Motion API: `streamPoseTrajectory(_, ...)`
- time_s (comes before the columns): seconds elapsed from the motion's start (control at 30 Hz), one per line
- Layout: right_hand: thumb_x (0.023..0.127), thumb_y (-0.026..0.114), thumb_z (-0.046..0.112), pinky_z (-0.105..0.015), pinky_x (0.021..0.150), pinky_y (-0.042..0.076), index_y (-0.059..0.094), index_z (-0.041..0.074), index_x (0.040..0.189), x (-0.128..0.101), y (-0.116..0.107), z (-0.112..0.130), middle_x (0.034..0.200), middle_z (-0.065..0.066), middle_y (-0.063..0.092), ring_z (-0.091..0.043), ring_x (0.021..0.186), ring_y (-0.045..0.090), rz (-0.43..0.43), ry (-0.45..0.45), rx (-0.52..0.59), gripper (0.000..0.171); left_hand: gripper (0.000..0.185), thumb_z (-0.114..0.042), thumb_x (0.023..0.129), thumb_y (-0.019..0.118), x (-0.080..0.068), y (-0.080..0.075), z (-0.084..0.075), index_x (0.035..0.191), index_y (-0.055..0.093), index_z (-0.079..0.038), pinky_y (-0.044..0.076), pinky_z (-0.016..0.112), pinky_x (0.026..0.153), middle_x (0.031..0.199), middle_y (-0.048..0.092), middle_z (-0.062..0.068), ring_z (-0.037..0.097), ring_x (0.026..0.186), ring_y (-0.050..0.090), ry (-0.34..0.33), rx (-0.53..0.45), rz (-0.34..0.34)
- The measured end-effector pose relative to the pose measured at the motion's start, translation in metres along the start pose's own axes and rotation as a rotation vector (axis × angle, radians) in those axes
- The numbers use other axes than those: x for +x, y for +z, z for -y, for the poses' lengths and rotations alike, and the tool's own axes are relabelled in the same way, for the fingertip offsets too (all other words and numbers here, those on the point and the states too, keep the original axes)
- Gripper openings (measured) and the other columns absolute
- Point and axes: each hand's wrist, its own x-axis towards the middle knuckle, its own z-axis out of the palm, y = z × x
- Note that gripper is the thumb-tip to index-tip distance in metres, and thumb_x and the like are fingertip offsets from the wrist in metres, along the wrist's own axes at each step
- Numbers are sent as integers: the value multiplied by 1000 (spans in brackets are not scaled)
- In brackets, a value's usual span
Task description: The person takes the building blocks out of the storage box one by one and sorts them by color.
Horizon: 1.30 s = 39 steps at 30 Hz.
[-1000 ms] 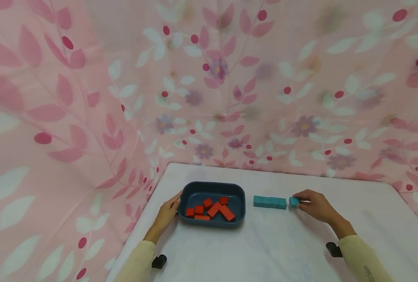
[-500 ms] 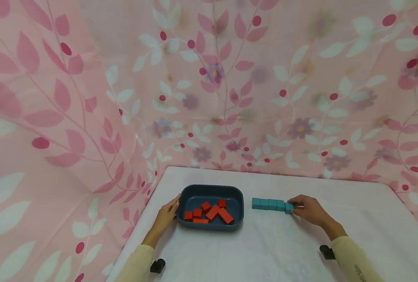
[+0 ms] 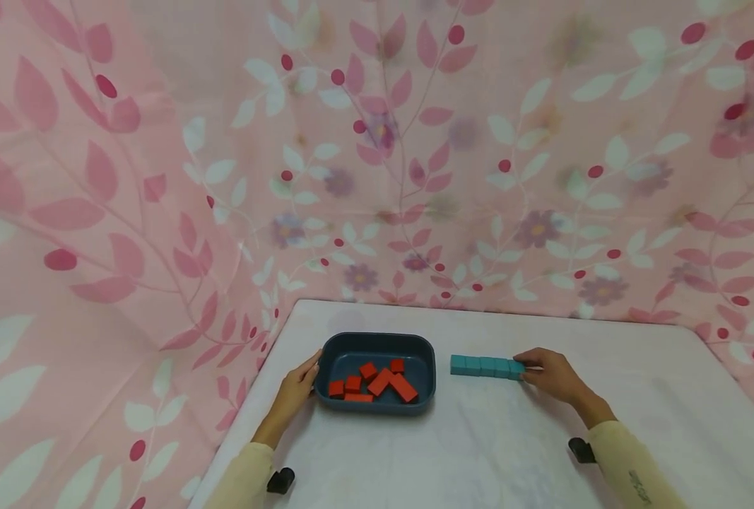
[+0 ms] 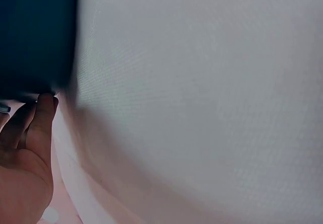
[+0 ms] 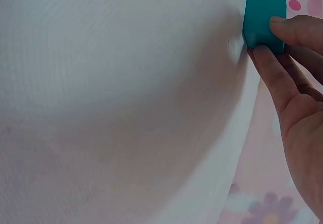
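Note:
My left hand (image 3: 292, 390) holds the left side of a dark blue rectangular tray (image 3: 377, 408); in the left wrist view its fingers (image 4: 42, 117) meet the tray's edge. Several red wooden blocks (image 3: 404, 388) lie loose in the tray, cubes and longer pieces. To the right, several turquoise cubes form a straight row (image 3: 480, 366) on the white table. At the row's right end my right hand (image 3: 552, 376) pinches the last turquoise cube (image 3: 516, 370), which lines up against its neighbour. The right wrist view shows the thumb on the side of the turquoise row and a fingertip at its end.
White cloth (image 3: 453, 452) covers the table, whose far edge runs behind the tray and row. Pink floral fabric (image 3: 415, 155) hangs at the back and on the left. A black wrist mount (image 3: 281, 481) sits on the left forearm, another (image 3: 582, 450) on the right.
My right hand has slid the separate turquoise cube left until it joined the row's end. The left hand stays at the tray, and the head view has shifted slightly.

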Motion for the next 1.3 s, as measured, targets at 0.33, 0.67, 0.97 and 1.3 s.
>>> streamPoseTrajectory(0.33,83,76,7,-47,87,54,63,-6,123,5,-3,3,120,-22,62,-40,110,60,14,43,9,44,42,-21,103,51,0,0,2,146,49,-20,55,41,85,144,47,16,32,121,54,50,22,-33)
streamPoseTrajectory(0.67,86,76,18,-47,89,52,64,-2,122,25,2,53,120,-18,62,-36,110,60,-33,-81,32,42,42,-22,103,50,1,0,3,145,49,-23,55,41,87,144,48,15,31,122,54,37,41,-39)
streamPoseTrajectory(0.97,82,80,13,-35,90,52,67,8,119,44,35,114,115,-1,65,-23,106,63,-51,-249,69,40,42,-24,103,50,2,0,4,145,49,-26,54,42,88,145,47,14,31,124,53,30,33,-39)
streamPoseTrajectory(1.3,83,78,11,-45,94,50,63,9,129,58,82,161,127,-5,62,-28,116,58,158,-331,-16,48,42,-26,103,52,2,0,4,144,51,-25,54,40,88,143,49,14,30,123,53,32,23,-44)
